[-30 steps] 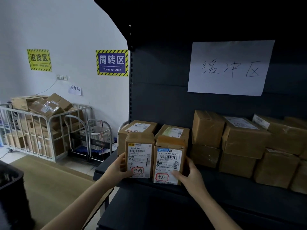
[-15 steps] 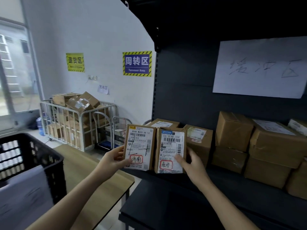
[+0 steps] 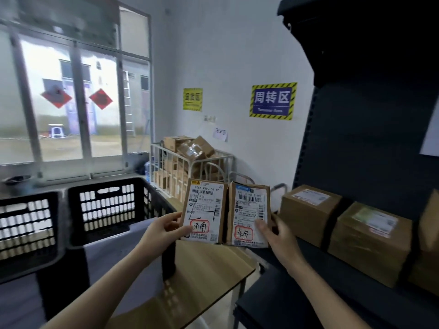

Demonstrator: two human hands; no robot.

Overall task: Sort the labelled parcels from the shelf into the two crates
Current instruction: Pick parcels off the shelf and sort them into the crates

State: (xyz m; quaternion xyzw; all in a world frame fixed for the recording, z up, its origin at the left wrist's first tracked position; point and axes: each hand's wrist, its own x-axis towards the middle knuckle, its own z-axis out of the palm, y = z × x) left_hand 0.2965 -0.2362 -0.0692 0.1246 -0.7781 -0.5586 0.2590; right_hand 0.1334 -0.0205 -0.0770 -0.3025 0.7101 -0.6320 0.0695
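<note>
My left hand (image 3: 164, 231) grips a small brown parcel (image 3: 205, 211) whose white label bears a red-circled handwritten mark. Beside it, touching, my right hand (image 3: 276, 235) grips a second labelled parcel (image 3: 248, 214). Both are held upright in the air above the wooden table's right end, label faces toward me. Two black slotted crates stand on the table to the left: the nearer crate (image 3: 111, 207) with white sheet inside, and another crate (image 3: 26, 231) at the far left. More brown parcels (image 3: 308, 212) remain on the dark shelf (image 3: 356, 305) at the right.
A wooden table (image 3: 213, 267) carries the crates. A white wire cage cart (image 3: 187, 167) full of cartons stands against the back wall under the yellow and blue signs. A large window fills the left. The shelf's upright post (image 3: 306, 138) rises at the right.
Both parcels have come off the shelf and travelled left with my hands. My view has swung left, bringing the two crates and the window into sight.
</note>
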